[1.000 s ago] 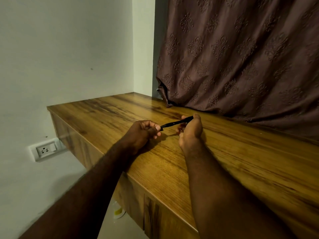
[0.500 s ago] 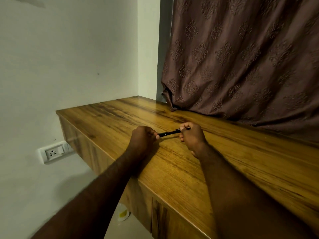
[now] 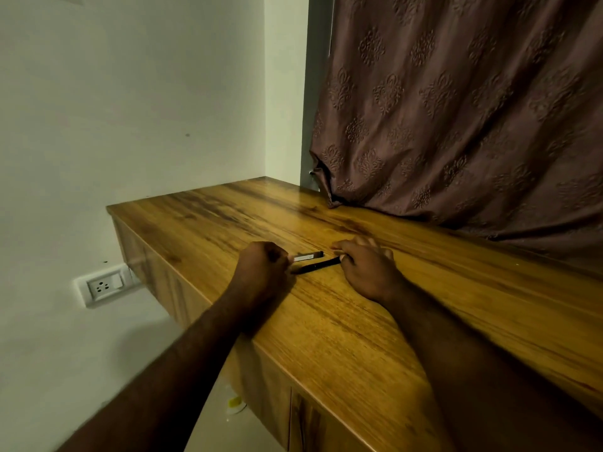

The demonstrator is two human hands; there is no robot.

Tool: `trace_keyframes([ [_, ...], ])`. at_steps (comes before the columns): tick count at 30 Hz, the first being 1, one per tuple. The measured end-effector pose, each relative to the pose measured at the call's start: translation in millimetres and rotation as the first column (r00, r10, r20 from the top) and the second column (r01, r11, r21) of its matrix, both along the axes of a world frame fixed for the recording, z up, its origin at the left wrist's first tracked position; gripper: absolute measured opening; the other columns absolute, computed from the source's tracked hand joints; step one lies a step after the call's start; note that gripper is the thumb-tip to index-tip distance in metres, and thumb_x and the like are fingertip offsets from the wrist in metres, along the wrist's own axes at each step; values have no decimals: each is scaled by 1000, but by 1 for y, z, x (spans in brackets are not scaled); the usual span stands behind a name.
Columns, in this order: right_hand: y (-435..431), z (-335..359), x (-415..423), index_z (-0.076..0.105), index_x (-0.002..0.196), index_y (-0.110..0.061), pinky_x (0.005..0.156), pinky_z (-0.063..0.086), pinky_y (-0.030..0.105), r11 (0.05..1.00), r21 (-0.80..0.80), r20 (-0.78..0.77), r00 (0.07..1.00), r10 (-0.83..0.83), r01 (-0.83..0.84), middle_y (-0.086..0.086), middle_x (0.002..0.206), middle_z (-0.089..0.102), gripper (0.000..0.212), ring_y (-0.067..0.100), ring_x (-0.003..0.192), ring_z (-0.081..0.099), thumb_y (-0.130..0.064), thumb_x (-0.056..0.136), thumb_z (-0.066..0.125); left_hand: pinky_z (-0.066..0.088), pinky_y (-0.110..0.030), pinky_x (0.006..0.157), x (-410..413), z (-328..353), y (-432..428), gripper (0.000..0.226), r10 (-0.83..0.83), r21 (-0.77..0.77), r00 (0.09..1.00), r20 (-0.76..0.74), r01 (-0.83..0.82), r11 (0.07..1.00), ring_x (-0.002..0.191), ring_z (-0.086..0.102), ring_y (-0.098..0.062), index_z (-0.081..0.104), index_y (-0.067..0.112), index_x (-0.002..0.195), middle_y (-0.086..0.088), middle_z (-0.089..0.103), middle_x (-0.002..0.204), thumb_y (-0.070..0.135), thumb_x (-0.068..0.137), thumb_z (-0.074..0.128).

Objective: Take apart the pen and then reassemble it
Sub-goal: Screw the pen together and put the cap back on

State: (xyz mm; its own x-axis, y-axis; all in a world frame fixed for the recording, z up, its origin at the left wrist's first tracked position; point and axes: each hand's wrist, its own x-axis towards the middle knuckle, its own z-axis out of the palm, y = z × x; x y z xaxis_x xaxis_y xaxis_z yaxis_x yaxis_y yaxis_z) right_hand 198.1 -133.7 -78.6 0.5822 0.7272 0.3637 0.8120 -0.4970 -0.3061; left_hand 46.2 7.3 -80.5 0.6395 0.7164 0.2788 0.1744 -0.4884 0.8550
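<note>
The black pen shows as two pieces between my hands, low over the wooden desk [image 3: 342,337]. A short dark piece with a pale band [image 3: 309,255] sticks out to the right from the fingertips of my left hand [image 3: 262,267], which is curled into a fist. Just in front of it, a longer thin black pen body [image 3: 316,265] runs slantwise. Its right end is pinched in the fingers of my right hand [image 3: 367,270] and its left end points at my left hand. Both forearms rest over the desk's front edge.
A brown patterned curtain [image 3: 456,125] hangs down onto the desk's far right side. A white wall with a socket [image 3: 104,285] stands to the left, below desk height. Cabinet doors lie under the desk, and a small white and yellow object [image 3: 235,404] sits on the floor.
The pen was one straight piece held between both hands. Now it appears as two pieces side by side, and both hands have dropped closer to the desk top.
</note>
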Motion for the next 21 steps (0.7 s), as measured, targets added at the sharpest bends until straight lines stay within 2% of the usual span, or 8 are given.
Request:
trace_keyframes([
  [2, 3, 2, -6, 51, 128, -41, 98, 26, 41, 998, -24, 33, 998, 52, -51, -7, 127, 50, 38, 15, 128, 35, -28, 95, 38, 61, -43, 68, 0, -1, 3, 9, 54, -112, 994, 95, -43, 993, 66, 67, -23, 71, 12, 81, -13, 72, 78, 12, 86, 64],
  [3, 4, 3, -9, 51, 129, -41, 98, 26, 41, 997, -46, 38, 997, 68, -66, -7, 126, 50, 39, 15, 126, 35, -29, 95, 37, 61, -44, 69, 1, -2, 3, 10, 63, -126, 994, 85, -52, 991, 67, 67, -24, 71, 11, 87, -15, 72, 84, 9, 87, 62],
  [6, 6, 4, -12, 46, 134, -42, 99, 26, 43, 992, -111, 27, 997, 69, -66, -6, 129, 47, 42, 17, 125, 35, -33, 95, 33, 56, -33, 80, 7, 3, 4, 21, 103, 140, 986, -133, -84, 987, 84, 69, -25, 70, 7, 107, -12, 72, 100, 11, 88, 61],
  [10, 8, 3, -11, 36, 141, -42, 104, 23, 45, 981, -191, 16, 999, 36, -32, -4, 142, 40, 46, 18, 132, 30, -41, 95, 30, 44, -31, 80, 6, 12, -3, 24, 106, 486, 901, -420, 125, 865, 99, 61, -29, 71, 13, 107, -12, 69, 104, 21, 89, 55],
  [13, 10, 3, -10, 26, 145, -44, 111, 16, 48, 963, -269, -8, 1000, 21, -22, -2, 155, 27, 50, 19, 142, 18, -46, 95, 26, 41, -45, 92, 8, 12, -7, 32, 134, 490, 844, -520, 166, 856, 117, 46, -33, 62, 19, 118, -12, 52, 121, 30, 89, 55],
  [17, 11, 4, -10, 22, 146, -44, 113, 14, 51, 955, -295, -20, 1000, 18, -23, 0, 158, 21, 51, 21, 145, 12, -48, 95, 24, 42, -52, 98, 9, 8, -6, 51, 57, 395, 905, -422, 127, 910, 121, 45, -33, 49, 23, 133, -11, 50, 128, 25, 84, 63],
  [19, 10, 4, -10, 25, 145, -43, 111, 16, 51, 961, -276, -27, 999, 23, -30, 0, 156, 25, 51, 21, 144, 15, -47, 95, 26, 47, -53, 93, 7, 6, -6, 48, -7, 370, 946, -325, 134, 919, 110, 54, -31, 56, 26, 125, -9, 56, 117, 21, 78, 66],
  [21, 10, 4, -10, 27, 144, -42, 110, 18, 50, 966, -258, -26, 999, 30, -36, -1, 154, 29, 50, 20, 142, 19, -47, 94, 27, 49, -52, 89, 5, 7, -7, 34, -11, 398, 947, -322, 146, 906, 102, 56, -30, 64, 25, 114, -7, 57, 106, 22, 80, 62],
])
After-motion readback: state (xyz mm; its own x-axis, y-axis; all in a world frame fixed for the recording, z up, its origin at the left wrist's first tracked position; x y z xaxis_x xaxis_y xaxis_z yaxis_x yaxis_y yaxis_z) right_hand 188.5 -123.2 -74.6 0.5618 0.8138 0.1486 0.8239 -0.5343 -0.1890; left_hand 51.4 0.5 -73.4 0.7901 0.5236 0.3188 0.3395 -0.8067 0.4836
